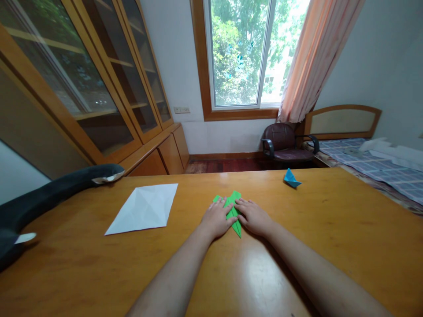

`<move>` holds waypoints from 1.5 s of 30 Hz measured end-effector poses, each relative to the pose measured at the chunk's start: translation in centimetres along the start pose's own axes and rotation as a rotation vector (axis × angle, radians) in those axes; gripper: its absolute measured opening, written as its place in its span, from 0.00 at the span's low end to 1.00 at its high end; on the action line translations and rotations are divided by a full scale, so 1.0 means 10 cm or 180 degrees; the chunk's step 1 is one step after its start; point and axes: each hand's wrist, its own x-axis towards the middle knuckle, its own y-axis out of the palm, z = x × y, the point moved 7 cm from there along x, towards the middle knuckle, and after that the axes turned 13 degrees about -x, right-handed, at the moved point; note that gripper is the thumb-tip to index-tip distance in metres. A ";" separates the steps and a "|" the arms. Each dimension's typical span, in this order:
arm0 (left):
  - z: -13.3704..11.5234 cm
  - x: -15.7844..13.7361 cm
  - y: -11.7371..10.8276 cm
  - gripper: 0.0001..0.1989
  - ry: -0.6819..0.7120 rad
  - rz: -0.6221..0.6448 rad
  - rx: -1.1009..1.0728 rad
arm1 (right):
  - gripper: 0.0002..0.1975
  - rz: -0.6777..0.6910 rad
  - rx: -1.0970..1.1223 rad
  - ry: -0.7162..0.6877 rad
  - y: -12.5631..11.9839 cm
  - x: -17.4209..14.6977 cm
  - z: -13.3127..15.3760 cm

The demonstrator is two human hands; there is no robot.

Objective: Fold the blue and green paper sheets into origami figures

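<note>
A folded piece of green paper (235,223) lies on the table in front of me, its narrow point toward me and two blunt ends facing away. My left hand (216,218) rests flat over its left side, fingers stretched out and covering part of it. On the right edge of the paper, my right hand (254,216) presses down with fingers extended, the thumb near the middle crease. Both hands hide some of the folds. To the left lies a creased white sheet of paper (145,210). A small blue folded-paper piece (291,178) stands toward the far right of the table.
The wooden table (99,277) spans the foreground. A dark curved object with white parts (56,193) lies along its left side. Beyond the far edge are a brown armchair (284,141), a bed (390,163) and a glass-door cabinet (128,79).
</note>
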 end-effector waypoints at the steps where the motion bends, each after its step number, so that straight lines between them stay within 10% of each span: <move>1: 0.00 0.00 0.00 0.33 -0.0014 0.0001 -0.0013 | 0.24 0.0004 0.0014 -0.0005 0.00 0.00 0.00; 16: 0.01 0.01 0.07 0.54 -0.0097 0.0120 -0.0071 | 0.34 0.0181 0.0313 -0.0014 -0.01 0.02 -0.05; 45: -0.13 -0.06 0.07 0.51 0.0279 0.0612 -0.0091 | 0.28 -0.0233 -0.0331 0.0650 -0.11 0.07 -0.29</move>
